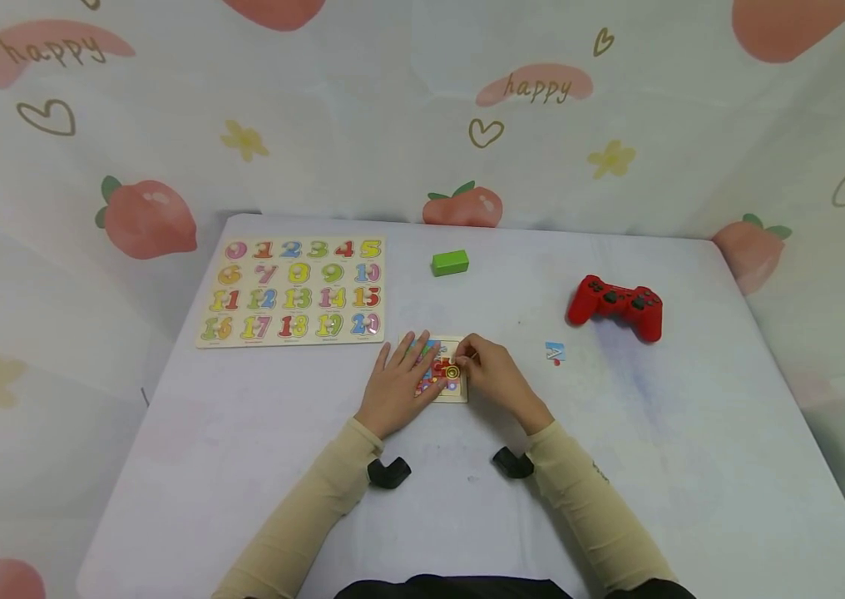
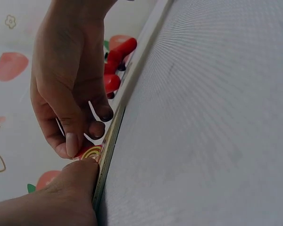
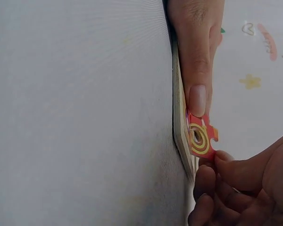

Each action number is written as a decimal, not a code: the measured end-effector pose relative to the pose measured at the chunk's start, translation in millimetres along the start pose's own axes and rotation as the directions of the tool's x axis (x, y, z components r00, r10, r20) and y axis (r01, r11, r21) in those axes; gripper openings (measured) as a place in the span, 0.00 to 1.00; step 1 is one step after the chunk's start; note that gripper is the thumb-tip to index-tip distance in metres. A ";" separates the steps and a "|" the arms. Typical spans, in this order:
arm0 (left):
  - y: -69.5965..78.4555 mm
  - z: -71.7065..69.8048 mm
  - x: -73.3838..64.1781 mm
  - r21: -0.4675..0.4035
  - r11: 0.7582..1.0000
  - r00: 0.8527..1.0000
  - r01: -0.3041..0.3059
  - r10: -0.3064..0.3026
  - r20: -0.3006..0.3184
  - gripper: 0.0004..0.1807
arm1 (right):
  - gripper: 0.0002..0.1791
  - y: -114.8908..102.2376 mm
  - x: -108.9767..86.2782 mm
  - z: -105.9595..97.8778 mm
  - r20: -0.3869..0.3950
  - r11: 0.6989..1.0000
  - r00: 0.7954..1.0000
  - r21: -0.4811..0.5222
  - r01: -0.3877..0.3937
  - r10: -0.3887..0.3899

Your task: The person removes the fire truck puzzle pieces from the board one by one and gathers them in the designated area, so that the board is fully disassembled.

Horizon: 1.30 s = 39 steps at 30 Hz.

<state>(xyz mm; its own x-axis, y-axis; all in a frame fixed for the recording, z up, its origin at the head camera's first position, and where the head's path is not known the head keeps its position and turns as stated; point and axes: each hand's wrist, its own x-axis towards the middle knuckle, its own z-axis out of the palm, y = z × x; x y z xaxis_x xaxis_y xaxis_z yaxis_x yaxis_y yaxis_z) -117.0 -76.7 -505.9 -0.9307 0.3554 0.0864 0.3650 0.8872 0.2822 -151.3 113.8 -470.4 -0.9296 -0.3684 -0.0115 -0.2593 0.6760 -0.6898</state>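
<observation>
A small wooden jigsaw board (image 1: 460, 396) with a colourful picture lies on the table. My left hand (image 1: 396, 391) rests flat across its left part with the fingers spread, hiding much of the picture. From the right side, my right hand (image 1: 496, 376) pinches a red jigsaw piece (image 3: 203, 141) with yellow rings by its edge. In the right wrist view the piece stands tilted over the board, and the left thumb (image 3: 198, 99) touches or nearly touches it. A loose blue-and-white jigsaw piece (image 1: 555, 353) lies to the right of the right hand.
A number puzzle board (image 1: 291, 291) lies at the back left. Behind the small board sits a green block (image 1: 450, 263). Toward the right lies a red game controller (image 1: 615, 308). A patterned cloth (image 1: 363, 108) hangs behind the white table (image 1: 692, 466).
</observation>
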 end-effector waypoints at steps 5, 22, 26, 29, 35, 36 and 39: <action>-0.6 0.5 -0.1 -0.002 1.000 1.000 -0.010 0.009 -0.019 0.35 | 0.03 0.0 0.1 -2.6 -0.010 1.000 1.000 0.022 -0.015 0.015; -3.5 5.4 1.9 -0.019 1.000 1.000 -0.017 0.017 0.009 0.28 | 0.05 48.5 -33.7 -70.3 -0.060 0.981 0.981 0.070 -0.183 0.187; -4.6 6.1 2.6 -0.024 1.000 1.000 -0.002 0.002 -0.008 0.26 | 0.07 65.5 -48.8 -94.7 -0.038 0.976 0.976 0.041 -0.215 0.216; -5.6 7.5 3.1 -0.017 1.000 1.000 0.010 -0.010 -0.017 0.26 | 0.08 75.7 -56.6 -107.9 0.001 0.973 0.973 0.014 -0.229 0.229; -6.7 9.0 2.6 -0.023 1.000 1.000 0.006 -0.006 -0.031 0.26 | 0.08 87.7 -61.1 -116.2 0.085 0.968 0.964 -0.003 -0.252 0.251; -6.6 8.9 2.6 -0.030 1.000 0.999 0.003 -0.004 -0.036 0.26 | 0.08 89.2 -60.9 -115.9 0.093 0.967 0.963 -0.004 -0.255 0.254; -6.5 8.9 2.7 -0.049 0.999 0.999 0.003 -0.005 -0.039 0.26 | 0.07 93.1 -59.9 -114.0 0.099 0.965 0.960 -0.001 -0.263 0.262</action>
<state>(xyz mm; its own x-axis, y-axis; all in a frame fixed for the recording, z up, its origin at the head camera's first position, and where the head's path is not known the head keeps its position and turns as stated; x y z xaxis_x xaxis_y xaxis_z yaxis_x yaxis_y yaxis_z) -121.6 -78.9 -516.0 -0.9327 0.3394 0.1218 0.3606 0.8727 0.3293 -149.6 271.5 -451.4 -0.9344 -0.2397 -0.2635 -0.0056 0.7495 -0.6620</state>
